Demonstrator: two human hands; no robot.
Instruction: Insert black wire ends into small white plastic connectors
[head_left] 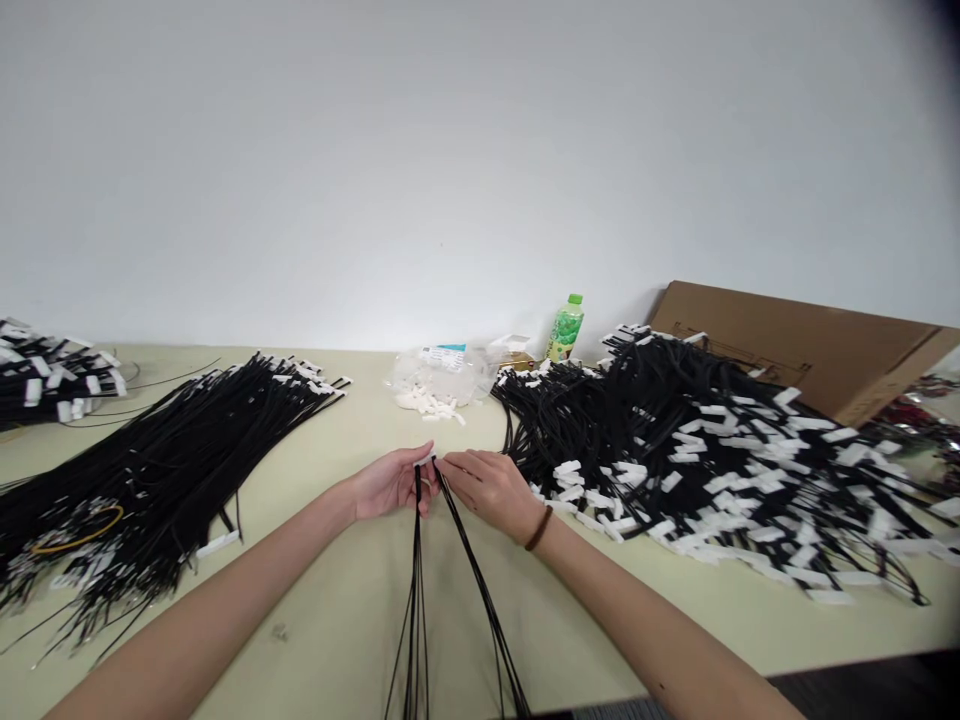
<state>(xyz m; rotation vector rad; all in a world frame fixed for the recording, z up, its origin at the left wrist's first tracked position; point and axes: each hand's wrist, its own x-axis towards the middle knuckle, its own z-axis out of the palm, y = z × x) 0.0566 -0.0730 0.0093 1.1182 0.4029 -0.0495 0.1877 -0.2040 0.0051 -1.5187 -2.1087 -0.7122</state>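
Near the middle of the table, my left hand (394,482) is closed around the top end of one group of thin black cables (417,580), near a small white connector (424,460). My right hand (491,487), with a brown band at its wrist, pinches the top of a second group of black cables (480,580) just beside it. Both groups hang down toward the front edge, spreading apart below the hands. The fingertips of both hands nearly meet at the white connector and partly cover it.
Bundled black cables (187,440) lie at left, with another bundle (56,375) behind. A large cable pile with white ends (675,430) covers the right. Behind the hands are a plastic bag with white connectors (442,375), a green-capped bottle (565,328) and a cardboard box (795,345).
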